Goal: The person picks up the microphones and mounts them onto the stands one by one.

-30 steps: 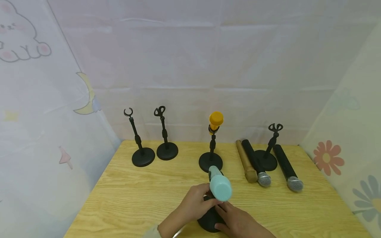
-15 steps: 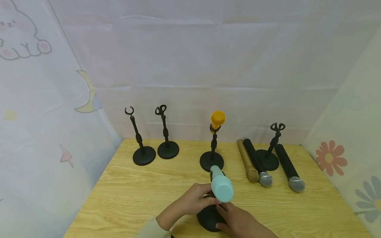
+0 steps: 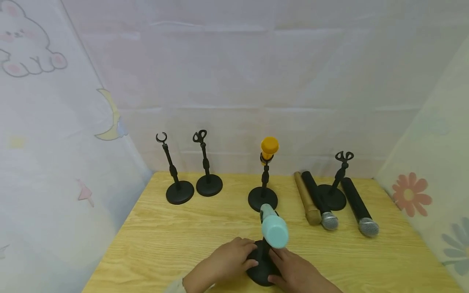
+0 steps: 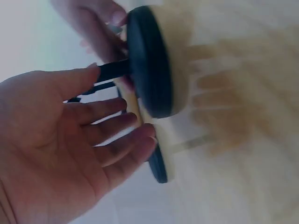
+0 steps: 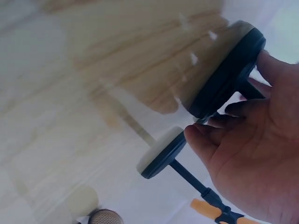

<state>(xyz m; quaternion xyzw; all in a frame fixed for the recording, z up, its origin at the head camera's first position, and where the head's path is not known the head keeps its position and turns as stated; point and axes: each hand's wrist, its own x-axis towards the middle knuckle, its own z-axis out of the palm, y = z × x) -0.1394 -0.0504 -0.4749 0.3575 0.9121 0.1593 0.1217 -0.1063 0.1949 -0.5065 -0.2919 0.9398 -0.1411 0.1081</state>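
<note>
A light-blue microphone (image 3: pixel 275 231) sits in the clip of a black desktop microphone stand (image 3: pixel 261 268) near the table's front. My right hand (image 3: pixel 298 272) holds the stand low down, with the thumb at the rim of the round base and fingers near the pole. In the right wrist view, that thumb meets the edge of the base (image 5: pixel 229 72). On the other side, my left hand (image 3: pixel 229 260) is beside the base with its fingers loosely extended. The left wrist view has the left palm (image 4: pixel 60 144) facing the stand, thumb close to the pole.
Behind stands a yellow microphone (image 3: pixel 269 146) in its stand. Two bare stands (image 3: pixel 178 192) are at the back left. To the right, a gold microphone (image 3: pixel 307 199) and two black ones (image 3: pixel 360 207) lie around another bare stand (image 3: pixel 331 197). Fabric walls enclose the wooden table (image 3: pixel 176 244).
My left hand has let go of the upper pole under the light-blue microphone and dropped to the base's left side. My right hand stays at the base.
</note>
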